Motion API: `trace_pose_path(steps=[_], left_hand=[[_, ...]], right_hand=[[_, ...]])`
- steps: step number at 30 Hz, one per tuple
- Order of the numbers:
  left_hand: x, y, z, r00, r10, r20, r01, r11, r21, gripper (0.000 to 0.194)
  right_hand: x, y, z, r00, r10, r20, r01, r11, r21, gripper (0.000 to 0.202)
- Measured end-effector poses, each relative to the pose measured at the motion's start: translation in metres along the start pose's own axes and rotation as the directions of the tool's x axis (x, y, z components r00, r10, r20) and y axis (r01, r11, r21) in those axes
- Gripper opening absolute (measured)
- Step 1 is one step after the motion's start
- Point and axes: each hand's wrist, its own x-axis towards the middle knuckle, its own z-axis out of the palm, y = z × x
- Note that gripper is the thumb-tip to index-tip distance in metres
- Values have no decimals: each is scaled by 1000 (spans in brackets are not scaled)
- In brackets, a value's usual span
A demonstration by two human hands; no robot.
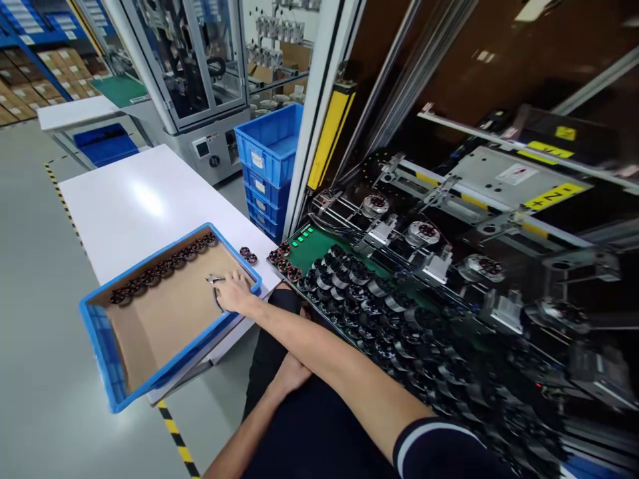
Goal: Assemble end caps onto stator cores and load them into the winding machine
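My right hand [234, 293] reaches left across my body into a blue tray [100, 339] lined with cardboard. It closes on small pliers [215, 283] with dark handles lying on the liner. A row of small copper-wound motor stators [164, 266] runs along the tray's far wall. My left hand [292, 372] rests on my dark-trousered lap under the right forearm and holds nothing. Two loose stators [248, 254] lie on the white table [140, 193] just beyond the tray's corner.
To the right stands a machine bed with a green plate [312, 246], several black motor housings [349, 283] and metal fixtures [424, 234]. Stacked blue crates [269, 156] stand behind the table. Yellow-black tape [174, 432] marks the grey floor.
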Motion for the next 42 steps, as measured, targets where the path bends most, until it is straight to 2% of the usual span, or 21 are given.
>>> trace_pose_path(steps=[1, 3, 5, 7, 9, 10, 11, 13, 14, 15, 16, 17, 19, 22, 27, 30, 33, 35, 37, 39, 42], left_hand=[[-6, 0, -3, 997, 33, 71, -31, 999, -23, 57], [-12, 10, -22, 977, 78, 198, -72, 997, -38, 68], [-10, 35, -56, 946, 135, 294, -123, 991, -57, 79], [-1, 75, -98, 929, 216, 300, -197, 976, -93, 72], [22, 125, -141, 938, 318, 140, -314, 948, -50, 58], [40, 152, -160, 932, 361, 43, -362, 932, 22, 52], [64, 179, -177, 906, 421, -54, -413, 903, 116, 49], [125, 227, -199, 848, 509, -144, -446, 834, 325, 49], [161, 247, -204, 841, 528, -122, -424, 782, 457, 50], [198, 264, -205, 854, 514, -85, -372, 715, 592, 51], [235, 277, -202, 868, 491, -72, -334, 687, 645, 52], [270, 288, -196, 879, 471, -67, -307, 669, 677, 54], [331, 299, -181, 907, 418, -56, -249, 637, 729, 61], [393, 302, -156, 947, 319, -38, -167, 591, 790, 59], [448, 299, -132, 986, 160, -38, -46, 487, 872, 60], [465, 307, -124, 995, 91, -27, -15, 429, 903, 65], [470, 325, -123, 998, 66, 3, -29, 397, 917, 71], [466, 336, -133, 993, 111, 32, -73, 391, 917, 73], [454, 336, -152, 979, 195, 66, -139, 388, 911, 71], [433, 317, -176, 959, 259, 113, -209, 378, 902, 65], [383, 254, -207, 947, 228, 228, -299, 359, 884, 48]], right_hand=[[-8, 5, -10, 999, -40, -3, 40, 999, 4, 40], [-28, 20, -42, 992, -126, -27, 127, 992, 20, 46], [-57, 46, -90, 980, -182, -82, 184, 983, 26, 51], [-93, 86, -150, 975, -150, -165, 154, 988, 12, 54], [-134, 139, -213, 962, -1, -273, -2, 1000, -12, 54], [-154, 168, -243, 935, 130, -331, -144, 989, -17, 50], [-173, 198, -269, 892, 250, -378, -275, 961, -15, 47], [-207, 255, -306, 749, 480, -456, -542, 840, -6, 46], [-221, 281, -317, 671, 572, -471, -647, 762, 4, 49], [-232, 305, -323, 601, 648, -468, -729, 685, 13, 50], [-241, 325, -324, 542, 711, -448, -789, 613, 19, 51], [-247, 343, -321, 498, 762, -414, -831, 555, 22, 51], [-254, 370, -312, 447, 835, -321, -878, 478, 22, 48], [-255, 397, -297, 431, 887, -166, -897, 441, 27, 43], [-244, 427, -293, 418, 908, 31, -908, 416, 44, 40], [-236, 429, -298, 398, 912, 103, -917, 397, 36, 37], [-237, 417, -309, 409, 905, 116, -911, 412, 2, 37], [-245, 404, -319, 434, 895, 106, -898, 439, -32, 38], [-258, 389, -330, 476, 876, 76, -873, 482, -76, 39], [-272, 372, -337, 548, 836, 29, -828, 547, -126, 43], [-278, 340, -334, 711, 702, -39, -693, 691, -204, 47]])
